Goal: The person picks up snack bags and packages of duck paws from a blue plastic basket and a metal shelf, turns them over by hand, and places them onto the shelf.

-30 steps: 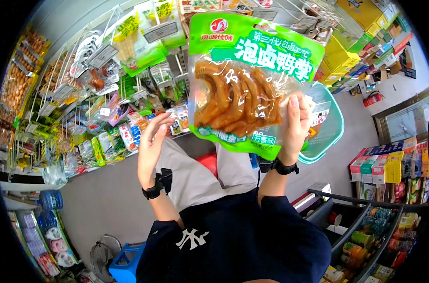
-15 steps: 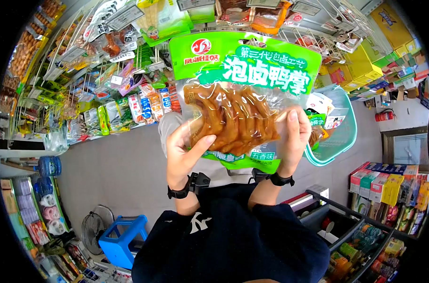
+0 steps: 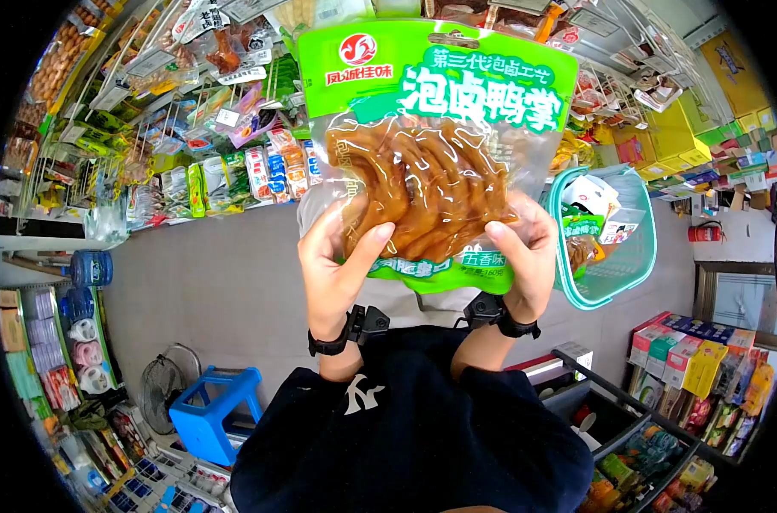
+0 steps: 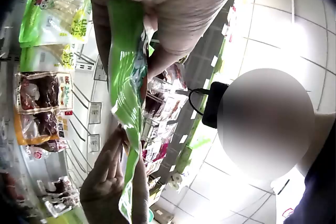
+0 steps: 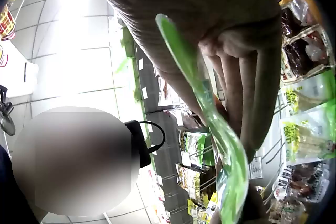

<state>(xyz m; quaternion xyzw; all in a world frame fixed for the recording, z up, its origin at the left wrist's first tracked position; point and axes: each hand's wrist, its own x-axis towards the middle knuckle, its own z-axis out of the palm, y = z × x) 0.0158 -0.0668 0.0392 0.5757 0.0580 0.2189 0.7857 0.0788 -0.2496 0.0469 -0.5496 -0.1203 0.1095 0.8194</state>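
**Two hands hold a green snack packet up in front of the racks**

The snack packet is upright in the air, in front of the person's chest. Its green printed header is at the top and its clear window of brown pieces faces the head camera. The left hand pinches the lower left corner, with the thumb across the front film and the fingers behind. The right hand does the same at the lower right corner. Both hands are closed on the bag, and neither holds anything else. The left wrist view shows the packet edge-on, a thin green sheet clamped under the hand.

A teal basket with a few packets in it sits just beside and behind the right hand. How it is carried cannot be told. Hanging racks of snacks fill the wall behind, and a blue stool stands on the floor well below.

Judging by this hold, the packet is being looked over. To do that well, the thumbs should stay low on the film, clear of the window and the label at the bottom edge, which they partly cover now. The pinch should be firm at the seams rather than on the contents. Level wrists would keep the tall, floppy header from folding forward.
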